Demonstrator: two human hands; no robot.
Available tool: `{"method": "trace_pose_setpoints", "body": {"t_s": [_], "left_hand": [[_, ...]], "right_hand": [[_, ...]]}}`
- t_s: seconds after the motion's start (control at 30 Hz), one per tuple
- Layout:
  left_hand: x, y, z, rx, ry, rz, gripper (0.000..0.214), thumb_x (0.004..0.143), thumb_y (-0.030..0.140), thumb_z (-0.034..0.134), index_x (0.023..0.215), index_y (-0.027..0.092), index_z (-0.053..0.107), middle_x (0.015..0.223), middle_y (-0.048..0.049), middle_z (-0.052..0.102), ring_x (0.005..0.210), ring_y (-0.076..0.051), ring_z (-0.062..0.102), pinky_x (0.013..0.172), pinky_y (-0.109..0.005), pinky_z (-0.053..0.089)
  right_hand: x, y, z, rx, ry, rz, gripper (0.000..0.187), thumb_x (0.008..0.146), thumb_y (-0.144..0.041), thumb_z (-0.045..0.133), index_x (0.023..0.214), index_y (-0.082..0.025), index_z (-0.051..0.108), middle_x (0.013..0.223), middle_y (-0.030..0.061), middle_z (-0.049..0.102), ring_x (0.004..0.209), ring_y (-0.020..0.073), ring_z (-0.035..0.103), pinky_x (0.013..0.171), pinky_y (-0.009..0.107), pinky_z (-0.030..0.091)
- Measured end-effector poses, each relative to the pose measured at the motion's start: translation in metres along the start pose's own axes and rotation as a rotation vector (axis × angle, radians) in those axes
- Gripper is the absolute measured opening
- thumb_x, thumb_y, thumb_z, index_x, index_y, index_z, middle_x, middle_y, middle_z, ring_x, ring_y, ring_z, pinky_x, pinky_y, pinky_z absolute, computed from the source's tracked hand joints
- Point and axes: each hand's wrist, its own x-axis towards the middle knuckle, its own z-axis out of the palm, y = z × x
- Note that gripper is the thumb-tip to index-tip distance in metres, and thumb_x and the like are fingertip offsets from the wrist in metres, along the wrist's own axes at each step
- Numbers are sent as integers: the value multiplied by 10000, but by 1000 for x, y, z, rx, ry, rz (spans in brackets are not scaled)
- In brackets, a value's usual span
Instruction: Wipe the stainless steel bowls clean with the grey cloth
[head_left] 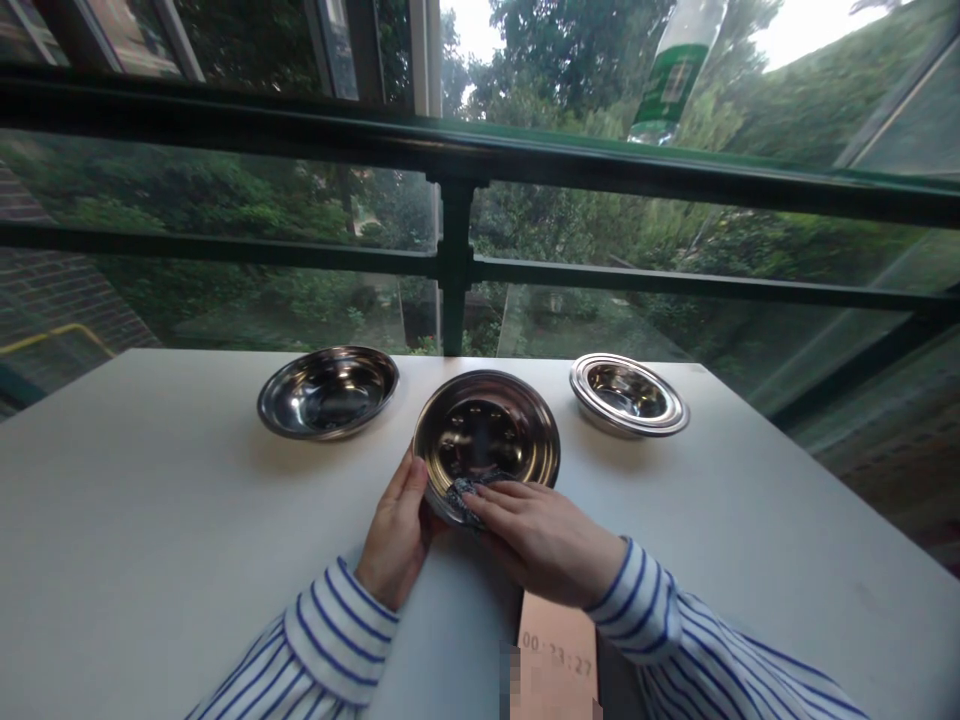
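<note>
A steel bowl [487,425] stands in the middle of the white table [150,520]. My left hand [396,530] grips its near left rim with thumb and fingers. Flat fingers of my right hand [544,540] press a small grey scouring pad [463,497] against the bowl's near inner wall. Both arms wear blue-and-white striped sleeves.
A second steel bowl [328,392] sits at the back left, and a smaller stack of steel bowls [628,395] at the back right. Behind the table runs a dark railing [457,150] with glass panes. A plastic bottle [675,70] stands on the railing. A phone showing a timer [556,655] lies at the near edge.
</note>
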Motion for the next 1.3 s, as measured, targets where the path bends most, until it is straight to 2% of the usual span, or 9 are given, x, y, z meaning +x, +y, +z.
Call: {"method": "trace_pose_setpoints", "body": {"t_s": [0.1, 0.23, 0.47, 0.57, 0.7, 0.8, 0.93, 1.17, 1.3], "left_hand": [[0, -1, 0, -16, -13, -16, 471, 773, 338, 644, 1227, 242, 563, 1134, -60, 676, 1052, -246, 605, 872, -358, 505], [1, -2, -3, -32, -47, -22, 492, 770, 355, 644, 1243, 253, 554, 1126, -59, 680, 1043, -246, 611, 874, -359, 506], [1, 4, 1, 39, -10, 15, 445, 789, 317, 626, 1227, 261, 568, 1166, -42, 662, 1050, -231, 603, 846, -331, 518], [1, 2, 2, 35, -13, 13, 433, 788, 338, 624, 1209, 247, 584, 1133, -50, 678, 1031, -234, 611, 830, -329, 523], [1, 1, 0, 19, -21, 2, 455, 788, 346, 624, 1230, 254, 565, 1121, -51, 681, 1015, -239, 619, 831, -352, 525], [3, 3, 1, 34, -28, 12, 446, 798, 319, 614, 1237, 268, 559, 1109, -44, 687, 1023, -238, 617, 836, -361, 525], [4, 4, 3, 46, -12, 35, 431, 804, 297, 608, 1233, 279, 567, 1177, -31, 658, 1078, -230, 590, 873, -335, 506], [3, 0, 3, 15, -40, 33, 414, 817, 329, 588, 1221, 239, 578, 1193, -48, 649, 1113, -236, 570, 904, -331, 484], [4, 1, 4, 34, -30, 46, 434, 799, 314, 613, 1226, 246, 576, 1210, -47, 639, 1101, -247, 577, 912, -350, 477]], "right_hand": [[1, -1, 2, -17, -1, -2, 435, 920, -243, 408, 1339, -129, 395, 1273, 129, 554, 1178, 236, 490, 954, 415, 441], [11, -6, 12, 9, 56, -52, 530, 904, -220, 427, 1394, -73, 286, 1380, 175, 434, 1256, 250, 402, 972, 415, 429], [-3, 9, -7, -44, -49, -8, 417, 899, -242, 437, 1307, -157, 454, 1256, 96, 572, 1132, 237, 520, 948, 410, 439], [-1, 11, -6, -40, -49, -36, 444, 898, -232, 435, 1336, -161, 424, 1303, 83, 537, 1154, 241, 499, 953, 411, 436], [9, 6, 4, -5, 13, -92, 485, 914, -251, 420, 1377, -123, 355, 1369, 112, 466, 1210, 243, 440, 955, 412, 437], [6, 9, 0, 13, 13, -78, 460, 911, -256, 433, 1358, -156, 394, 1328, 96, 514, 1179, 221, 475, 954, 400, 437], [-4, 17, -11, -40, -62, -5, 431, 862, -230, 500, 1291, -190, 493, 1272, 70, 566, 1133, 241, 514, 947, 414, 435], [7, 9, 3, 32, 14, -74, 493, 897, -252, 454, 1374, -152, 377, 1370, 96, 470, 1196, 234, 449, 967, 407, 424], [0, 14, -6, 20, -29, -41, 449, 881, -244, 476, 1325, -179, 454, 1289, 61, 554, 1140, 226, 500, 955, 394, 432]]}}
